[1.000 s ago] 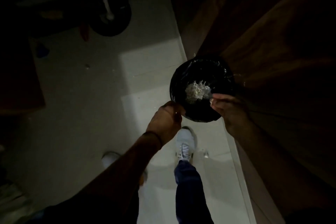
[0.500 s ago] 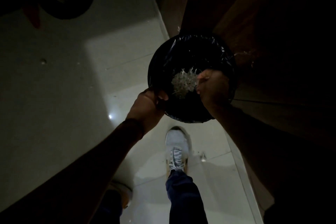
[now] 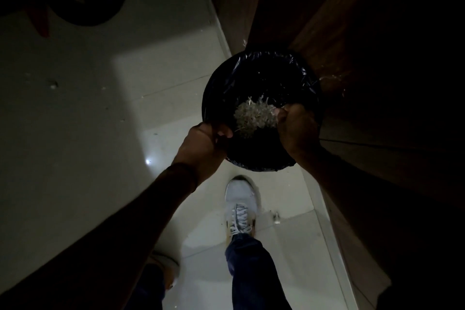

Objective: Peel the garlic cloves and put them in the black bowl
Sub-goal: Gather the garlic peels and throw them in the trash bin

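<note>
While the left hand (image 3: 203, 141) grips the rim of a black, bag-lined container (image 3: 214, 88), possibly a bin, pale garlic skins (image 3: 254, 116) lie inside beside that grip, against the right hand (image 3: 298, 128), whose hold is unclear.

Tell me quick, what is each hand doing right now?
Left hand: closed, gripping the rim of the black lined bin.
Right hand: fingers curled beside the pale clump of skins in the bin; whether it grips them cannot be told.
</note>
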Demonstrator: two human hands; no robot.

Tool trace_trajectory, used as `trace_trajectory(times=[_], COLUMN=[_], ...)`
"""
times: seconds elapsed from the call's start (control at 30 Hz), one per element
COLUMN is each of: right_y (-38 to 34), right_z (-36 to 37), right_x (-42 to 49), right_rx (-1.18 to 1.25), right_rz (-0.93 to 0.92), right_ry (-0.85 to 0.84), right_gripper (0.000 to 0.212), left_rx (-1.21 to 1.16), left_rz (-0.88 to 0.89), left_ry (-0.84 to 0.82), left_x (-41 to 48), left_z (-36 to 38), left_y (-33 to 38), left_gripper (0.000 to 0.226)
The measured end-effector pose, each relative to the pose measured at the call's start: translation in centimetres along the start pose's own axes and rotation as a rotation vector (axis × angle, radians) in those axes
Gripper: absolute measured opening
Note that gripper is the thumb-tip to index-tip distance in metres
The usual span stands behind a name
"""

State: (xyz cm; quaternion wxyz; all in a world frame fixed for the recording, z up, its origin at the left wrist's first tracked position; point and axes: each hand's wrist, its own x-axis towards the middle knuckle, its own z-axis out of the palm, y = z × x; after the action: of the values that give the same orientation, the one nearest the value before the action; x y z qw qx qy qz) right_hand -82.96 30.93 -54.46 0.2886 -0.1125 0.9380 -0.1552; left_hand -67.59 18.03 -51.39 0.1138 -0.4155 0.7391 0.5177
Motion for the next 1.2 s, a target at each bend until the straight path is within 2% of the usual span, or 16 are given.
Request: trace_trajectory(times=[0.1, 0.23, 0.3, 0.43, 0.57, 0.77, 1.0, 1.2], right_y=[-0.3, -1.0, -1.3, -1.7, -2.7, -6.6, -16.2, -25.7], right_z=[-0.5, -1.2, -1.8, -2.9, -4.5, -6.3, -10.6, -12.4], right_x=[-0.3, -1.0, -1.3, -2.2, -4.1, -9.4, -22.8, -34.4], right_rx=[-0.003, 0.044, 0.052, 0.032, 0.101, 0.216, 0.242, 0.156], right_rz=[-0.079, -0.105, -0.093, -0.072, -0.129, -0.14, -0.421, -0.734], right_ry=[-0.05, -0.076, -0.066, -0.117, -0.094, -0.131, -0.251, -0.41], right_gripper=[0.023, 0.023, 0.032, 0.012, 0.031, 0.019, 0.021, 0.018], left_rx=[0.016, 0.01, 0.026, 0.023, 0.02, 0.014, -0.023, -0.019], left_rz=[0.02, 0.04, 0.044, 0.044, 0.072, 0.113, 0.043, -0.066], left_ry=[0.001, 0.026, 0.028, 0.037, 0.036, 0.1, 0.249, 0.45], left_x=[-0.2, -0.8, -1.2, -2.3, -4.2, -10.4, -22.5, -34.5], left_z=[-0.3, -0.9, -1.2, -2.2, -3.8, -7.8, -17.3, -26.5], left_y=[0.1, 0.5, 0.9, 1.6, 2.5, 4.7, 6.6, 4.5], left_gripper=[0.02, 0.018, 0.018, 0.019, 0.02, 0.017, 0.02, 0.022])
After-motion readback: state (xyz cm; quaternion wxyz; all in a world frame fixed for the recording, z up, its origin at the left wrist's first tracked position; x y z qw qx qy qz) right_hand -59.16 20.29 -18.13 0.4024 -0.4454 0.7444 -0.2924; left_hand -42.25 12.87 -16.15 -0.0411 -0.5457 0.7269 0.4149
